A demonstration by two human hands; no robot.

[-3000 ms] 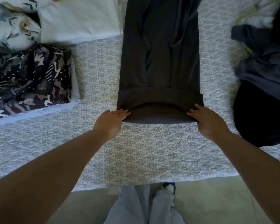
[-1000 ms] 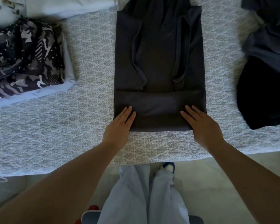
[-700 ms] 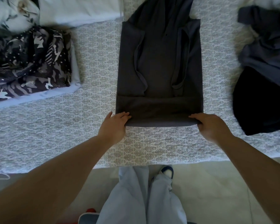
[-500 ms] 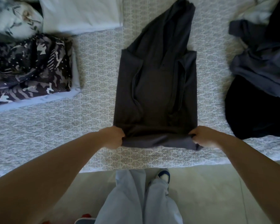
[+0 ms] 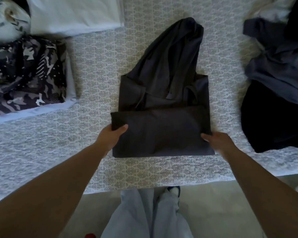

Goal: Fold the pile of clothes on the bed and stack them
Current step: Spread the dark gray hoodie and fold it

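Note:
A dark grey hooded top (image 5: 163, 93) lies in the middle of the bed (image 5: 96, 62), its hood pointing away from me. Its lower part is folded up into a thick band (image 5: 162, 133) across the near end. My left hand (image 5: 111, 136) grips the band's left edge, thumb on top. My right hand (image 5: 217, 140) holds the band's right edge, thumb on top and fingers hidden under the cloth. To the left sits a stack of folded clothes (image 5: 24, 73) with a camouflage-print piece on top. At the right lies a pile of unfolded dark clothes (image 5: 275, 83).
A white folded cloth (image 5: 74, 12) and a leaf-print pillow (image 5: 5, 21) lie at the back left. The bed's near edge (image 5: 144, 184) runs in front of my legs (image 5: 148, 213), with pale floor below. A small red object (image 5: 90, 235) shows at the bottom.
Both hands gripped the near folded edge, lifted it and turned it over away from me. The folded band is now wider and lies further up the top.

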